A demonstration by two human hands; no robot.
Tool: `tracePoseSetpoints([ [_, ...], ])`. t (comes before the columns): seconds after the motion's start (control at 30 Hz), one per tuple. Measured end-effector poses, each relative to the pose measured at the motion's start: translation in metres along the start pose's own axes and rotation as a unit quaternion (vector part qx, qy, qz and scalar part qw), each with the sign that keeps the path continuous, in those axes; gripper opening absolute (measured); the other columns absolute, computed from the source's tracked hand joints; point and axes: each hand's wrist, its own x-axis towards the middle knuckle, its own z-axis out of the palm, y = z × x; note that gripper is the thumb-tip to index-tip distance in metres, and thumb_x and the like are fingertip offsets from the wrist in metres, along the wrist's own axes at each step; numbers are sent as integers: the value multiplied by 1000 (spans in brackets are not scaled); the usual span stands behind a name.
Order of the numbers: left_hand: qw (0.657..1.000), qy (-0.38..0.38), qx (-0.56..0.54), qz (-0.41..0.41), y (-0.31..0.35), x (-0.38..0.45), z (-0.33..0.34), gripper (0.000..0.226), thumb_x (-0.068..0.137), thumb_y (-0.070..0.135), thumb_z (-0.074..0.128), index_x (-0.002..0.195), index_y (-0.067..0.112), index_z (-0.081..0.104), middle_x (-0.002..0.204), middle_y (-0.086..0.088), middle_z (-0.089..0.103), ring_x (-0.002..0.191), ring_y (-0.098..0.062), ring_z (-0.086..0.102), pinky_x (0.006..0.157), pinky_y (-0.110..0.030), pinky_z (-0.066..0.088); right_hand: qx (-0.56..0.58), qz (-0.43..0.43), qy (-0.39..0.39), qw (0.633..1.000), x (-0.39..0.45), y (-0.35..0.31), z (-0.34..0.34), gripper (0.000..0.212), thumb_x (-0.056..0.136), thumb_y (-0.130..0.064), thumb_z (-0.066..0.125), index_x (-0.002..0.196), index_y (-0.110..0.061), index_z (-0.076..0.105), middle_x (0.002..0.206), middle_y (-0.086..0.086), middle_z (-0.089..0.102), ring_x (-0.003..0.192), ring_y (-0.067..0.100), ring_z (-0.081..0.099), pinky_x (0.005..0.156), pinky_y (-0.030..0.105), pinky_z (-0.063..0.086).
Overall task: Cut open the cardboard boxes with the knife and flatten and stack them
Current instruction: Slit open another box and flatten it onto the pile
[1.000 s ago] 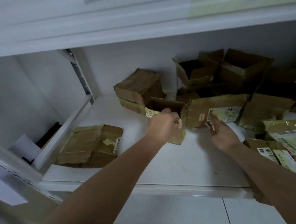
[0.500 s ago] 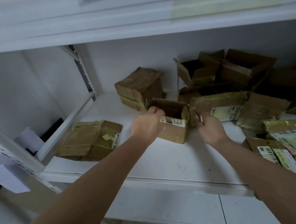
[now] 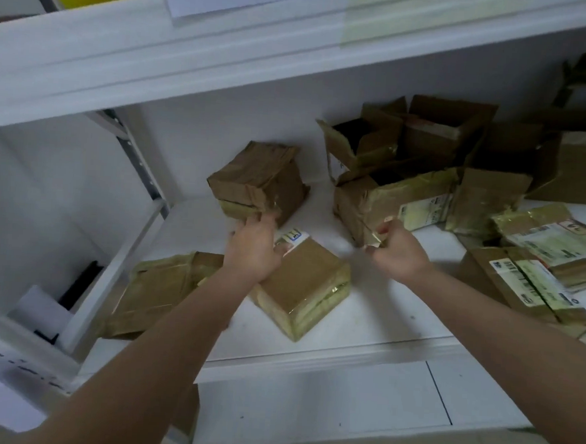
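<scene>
Left hand gripping the small taped box; right hand pinching the labelled box's torn corner.

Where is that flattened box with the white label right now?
In the head view, the flattened box lies mid-shelf near the front edge, partly under the left hand, with the pile of flattened boxes to its left and the right hand to its right.

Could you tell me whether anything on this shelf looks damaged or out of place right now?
The brown box at the back is crumpled and sits tilted, its lower edge split where the left hand touches it. The open boxes behind are heaped askew with flaps torn. No knife is visible.
</scene>
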Motion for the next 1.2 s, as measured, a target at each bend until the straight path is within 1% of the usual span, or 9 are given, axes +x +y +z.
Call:
tracePoseSetpoints([
  [0.03, 998, 25, -19, 57, 3, -3, -1, 57, 90, 48, 57, 141, 25, 41, 138, -9, 48, 127, -34, 40, 104, -45, 34, 7, 8, -5, 1000, -2, 5, 2, 33, 85, -21, 63, 111, -15, 42, 86, 0, 51, 85, 21, 50, 72, 27, 37],
  [0.07, 993, 3, -35, 113, 6, -6, -1, 60, 90, 57, 52, 143, 33, 39, 147, -6, 41, 134, -33, 33, 109, -46, 26, 14, 16, -10, 1000, -5, 10, 4, 31, 85, -18, 61, 110, -16, 42, 84, -1, 50, 85, 21, 50, 72, 27, 36],
  [0.13, 976, -128, -16, 173, 13, -14, 8, 67, 85, 73, 40, 146, 48, 27, 160, 5, 16, 147, -25, 6, 113, -55, 6, 23, 18, -14, 999, -10, 19, 8, 23, 87, -12, 57, 107, -13, 47, 87, 2, 52, 87, 24, 53, 70, 26, 37],
  [0.2, 963, -226, 13, 148, 10, -22, 26, 66, 86, 74, 31, 146, 55, 11, 161, 15, -5, 148, -19, -12, 112, -61, -2, 48, 12, -31, 998, -17, 25, 10, 10, 89, -8, 51, 99, -11, 54, 87, 7, 56, 81, 26, 58, 64, 29, 41],
  [0.3, 979, -193, -9, 66, 8, -19, 40, 60, 90, 72, 21, 146, 55, 8, 160, 19, -8, 148, -17, -11, 114, -60, 1, 125, 12, -69, 990, -26, 32, 13, 16, 96, -12, 47, 81, -11, 55, 73, 12, 60, 49, 20, 51, 46, 27, 41],
  [0.37, 984, -178, 4, 33, 14, -15, 40, 57, 92, 70, 15, 147, 54, 9, 160, 19, -7, 148, -19, -10, 114, -60, 1, 141, 12, -80, 987, -32, 32, 15, 23, 98, -20, 47, 78, -12, 54, 63, 9, 60, 42, 19, 43, 41, 23, 35],
  [0.67, 986, -165, -1, -2, 19, -24, 42, 52, 97, 62, 14, 147, 52, 10, 160, 17, -6, 148, -20, -8, 113, -62, 5, 170, 52, -118, 977, -41, 20, 31, 26, 100, -23, 43, 95, -2, 57, 59, 8, 60, 38, 17, 41, 36, 18, 31],
  [0.93, 983, -181, -3, -28, 28, -27, 39, 53, 97, 63, 13, 148, 51, 4, 161, 14, -11, 148, -24, -11, 113, -63, 7, 192, 68, -139, 969, -36, 3, 43, 25, 98, -12, 40, 94, 5, 58, 64, 15, 63, 38, 20, 41, 36, 21, 32],
  [1.2, 976, -199, -9, -85, 51, -31, 45, 58, 96, 63, 12, 149, 48, -7, 160, 2, -20, 145, -37, -18, 111, -63, 8, 150, 79, -101, 980, -21, -17, 50, 29, 91, -7, 41, 69, 3, 58, 54, 13, 59, 38, 18, 47, 40, 22, 39],
])
